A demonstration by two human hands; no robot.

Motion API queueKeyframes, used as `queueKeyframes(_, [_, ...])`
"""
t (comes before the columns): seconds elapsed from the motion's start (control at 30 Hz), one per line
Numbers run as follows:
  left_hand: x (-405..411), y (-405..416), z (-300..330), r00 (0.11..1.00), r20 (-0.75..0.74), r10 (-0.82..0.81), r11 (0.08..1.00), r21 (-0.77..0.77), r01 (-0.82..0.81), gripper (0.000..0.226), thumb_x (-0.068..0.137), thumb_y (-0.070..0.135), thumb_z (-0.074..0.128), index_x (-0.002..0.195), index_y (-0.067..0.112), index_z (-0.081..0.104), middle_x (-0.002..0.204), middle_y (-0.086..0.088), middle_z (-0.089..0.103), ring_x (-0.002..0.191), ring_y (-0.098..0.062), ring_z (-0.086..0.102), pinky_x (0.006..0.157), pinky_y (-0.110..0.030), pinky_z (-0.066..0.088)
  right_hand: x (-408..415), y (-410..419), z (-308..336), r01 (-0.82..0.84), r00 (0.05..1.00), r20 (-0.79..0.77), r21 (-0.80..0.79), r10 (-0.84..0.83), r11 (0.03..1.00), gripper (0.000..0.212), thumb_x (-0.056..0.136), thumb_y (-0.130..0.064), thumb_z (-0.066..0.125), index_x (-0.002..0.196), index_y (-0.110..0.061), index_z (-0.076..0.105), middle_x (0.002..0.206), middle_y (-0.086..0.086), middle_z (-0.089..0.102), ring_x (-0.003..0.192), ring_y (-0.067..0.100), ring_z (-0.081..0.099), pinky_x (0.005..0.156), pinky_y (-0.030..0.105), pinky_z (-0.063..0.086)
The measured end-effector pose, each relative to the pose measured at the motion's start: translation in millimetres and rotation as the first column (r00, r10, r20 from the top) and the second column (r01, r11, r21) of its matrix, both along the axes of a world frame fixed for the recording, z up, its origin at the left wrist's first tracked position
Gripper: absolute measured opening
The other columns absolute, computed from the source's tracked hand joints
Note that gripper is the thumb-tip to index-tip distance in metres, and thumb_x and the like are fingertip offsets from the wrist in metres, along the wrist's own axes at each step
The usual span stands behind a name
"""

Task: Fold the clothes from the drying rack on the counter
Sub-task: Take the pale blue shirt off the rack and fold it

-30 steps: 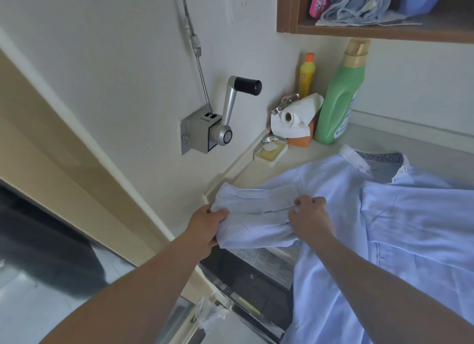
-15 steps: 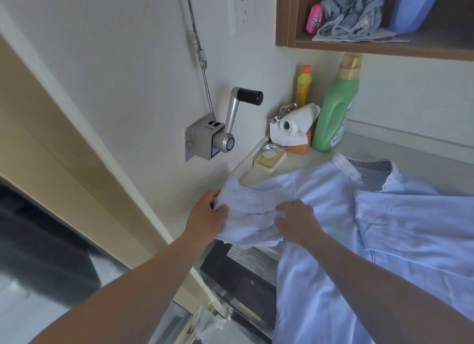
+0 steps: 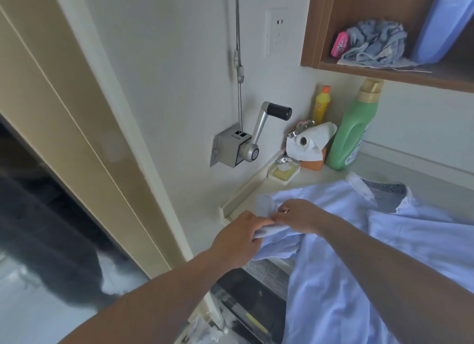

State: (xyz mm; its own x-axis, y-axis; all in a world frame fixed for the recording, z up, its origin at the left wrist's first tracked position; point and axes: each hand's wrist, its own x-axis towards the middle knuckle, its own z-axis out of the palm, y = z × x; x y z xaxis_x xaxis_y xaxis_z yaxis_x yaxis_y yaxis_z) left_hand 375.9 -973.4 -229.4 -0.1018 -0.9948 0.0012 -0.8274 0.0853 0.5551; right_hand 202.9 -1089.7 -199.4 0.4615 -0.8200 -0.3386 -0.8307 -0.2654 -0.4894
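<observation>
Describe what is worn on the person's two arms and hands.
Nothing shows on either. Both forearms are bare up to the frame's edge, with no sleeve or cuff in view. The left hand and the right hand have no glove, and no watch, ring or band can be seen on them.

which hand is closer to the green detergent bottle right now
Right. The right hand pinches the shirt sleeve below-left of the green detergent bottle; the left hand grips it farther left.

Pale blue shirt [image 3: 384, 254] spread on counter [image 3: 320, 175], sleeve bunched
</observation>
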Motion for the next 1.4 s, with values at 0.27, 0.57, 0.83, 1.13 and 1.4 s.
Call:
queueKeyframes(0.27, [-2,-9,6,0.987,-0.031,0.155,0.988,0.003,-0.155,0.057,0.097,0.019,0.052,0.150,0.031,0.037,0.128,0.005,0.057,0.105,-0.017,0.059,0.080,-0.025,0.043,5,-4,11,0.189,0.921,0.319,0.130,-0.222,0.973,0.019,0.098,-0.027,0.058,0.085,-0.014,0.059,0.080,0.004,0.052,0.073,0.019,0.045,0.066,0.032,0.038])
queueKeyframes(0.57, [4,-17,3,0.905,-0.043,0.424,0.894,0.177,-0.411,0.016,0.092,0.012,0.044,0.078,0.020,0.043,0.075,0.005,0.049,0.074,-0.022,0.048,0.056,-0.027,0.032,21,4,5,0.263,0.641,0.669,0.268,-0.375,0.927,0.022,0.098,-0.026,0.064,0.119,-0.032,0.067,0.125,0.000,0.062,0.109,0.016,0.058,0.088,0.031,0.045])
queueKeyframes(0.83, [21,-19,5,0.810,-0.110,0.577,0.810,0.205,-0.549,0.007,0.094,0.014,0.050,0.100,0.015,0.046,0.095,-0.005,0.059,0.087,-0.028,0.059,0.077,-0.033,0.049,38,48,-25,0.127,0.851,0.450,0.326,-0.272,0.937,0.040,0.099,-0.021,0.059,0.138,-0.029,0.056,0.135,-0.006,0.057,0.122,0.013,0.056,0.100,0.027,0.045])
queueKeyframes(1.13, [33,-14,8,0.807,-0.133,0.576,0.812,0.211,-0.545,0.030,0.097,0.035,0.054,0.115,0.012,0.058,0.099,-0.002,0.065,0.093,-0.025,0.062,0.080,-0.035,0.048,29,35,-59,0.117,0.993,0.058,-0.229,-0.107,0.966,0.048,0.093,-0.026,0.053,0.141,-0.030,0.053,0.145,-0.007,0.053,0.136,0.019,0.046,0.113,0.032,0.037])
queueKeyframes(1.4, [31,-18,10,0.783,-0.222,0.581,0.814,0.166,-0.557,0.017,0.098,0.028,0.053,0.108,0.015,0.061,0.095,0.001,0.064,0.090,-0.024,0.061,0.076,-0.033,0.047,-6,44,-90,0.057,0.991,-0.111,-0.160,-0.076,0.985,0.070,0.088,-0.042,0.042,0.155,-0.030,0.027,0.166,0.004,0.014,0.155,0.026,0.009,0.124,0.047,0.016])
